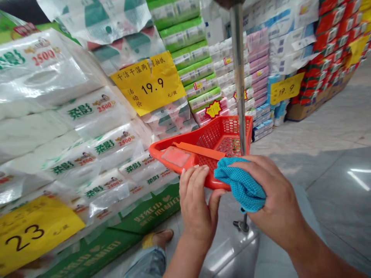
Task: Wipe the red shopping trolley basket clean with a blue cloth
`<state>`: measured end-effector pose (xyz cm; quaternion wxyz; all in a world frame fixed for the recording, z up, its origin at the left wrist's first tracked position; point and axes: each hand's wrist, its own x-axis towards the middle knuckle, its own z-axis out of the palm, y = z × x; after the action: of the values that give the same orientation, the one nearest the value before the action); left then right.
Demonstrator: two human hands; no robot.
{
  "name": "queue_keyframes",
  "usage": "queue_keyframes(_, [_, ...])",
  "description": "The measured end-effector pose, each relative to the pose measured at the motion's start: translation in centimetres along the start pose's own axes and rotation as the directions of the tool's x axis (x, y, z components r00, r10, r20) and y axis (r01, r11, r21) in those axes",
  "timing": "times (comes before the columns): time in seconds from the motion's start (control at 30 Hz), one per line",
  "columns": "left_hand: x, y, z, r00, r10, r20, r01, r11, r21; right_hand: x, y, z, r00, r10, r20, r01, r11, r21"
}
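Note:
My left hand (195, 208) grips the near rim of a red plastic basket (199, 135), its fingers over the edge and its thumb below. The basket has perforated walls and an orange bar handle (199, 150) lying across it. In my right hand (275, 195) is a bunched blue mesh cloth (242, 185), pressed against the basket's near right edge. A metal pole (239, 73) stands upright just beyond my right hand, in front of part of the basket. Something small and green shows through the basket's far end.
Stacked white tissue packs (89, 104) fill the left, with yellow price signs (149, 83) on them. Green packs (188, 50) and red packs (327, 50) stand farther back. A wing bolt (242, 225) sits low on the pole. Tiled floor (342, 135) stretches right; a foot (159, 237) shows below.

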<state>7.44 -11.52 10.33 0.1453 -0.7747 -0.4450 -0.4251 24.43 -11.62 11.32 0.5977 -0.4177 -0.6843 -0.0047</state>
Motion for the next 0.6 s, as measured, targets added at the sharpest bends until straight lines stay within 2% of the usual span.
queue_keyframes(0.1, [-0.1, 1.2, 0.8, 0.999, 0.028, -0.043, -0.03, 0.998, -0.053, 0.6, -0.6, -1.3, 0.995, -0.065, 0.079, 0.074, 0.991, -0.114])
queue_keyframes(0.17, [0.0, 0.8, 0.9, 0.994, 0.107, -0.038, -0.11, 0.991, -0.081, 1.0, -0.8, -1.9, 0.984, -0.086, 0.159, 0.112, 0.98, -0.166])
queue_keyframes(0.27, [0.6, -1.8, 0.1, 0.968, 0.25, 0.035, -0.247, 0.967, -0.07, 1.3, -0.7, -2.8, 0.961, -0.103, 0.258, 0.154, 0.97, -0.187])
queue_keyframes(0.33, [0.9, -4.4, -0.6, 0.959, 0.277, 0.066, -0.277, 0.961, -0.004, 1.4, -0.6, -3.0, 0.952, -0.113, 0.283, 0.175, 0.963, -0.203])
queue_keyframes(0.4, [1.2, -6.7, -1.0, 0.965, 0.255, 0.055, -0.258, 0.965, 0.055, 1.3, -0.9, -2.5, 0.95, -0.111, 0.292, 0.184, 0.954, -0.235])
queue_keyframes(0.47, [1.3, -8.1, -1.1, 0.972, 0.232, 0.038, -0.233, 0.971, 0.059, 1.2, -1.6, -1.4, 0.948, -0.125, 0.294, 0.203, 0.946, -0.254])
queue_keyframes(0.6, [1.4, -8.2, -0.9, 0.978, 0.206, 0.029, -0.207, 0.978, 0.025, 1.9, -3.4, 0.9, 0.921, -0.204, 0.331, 0.295, 0.921, -0.253])
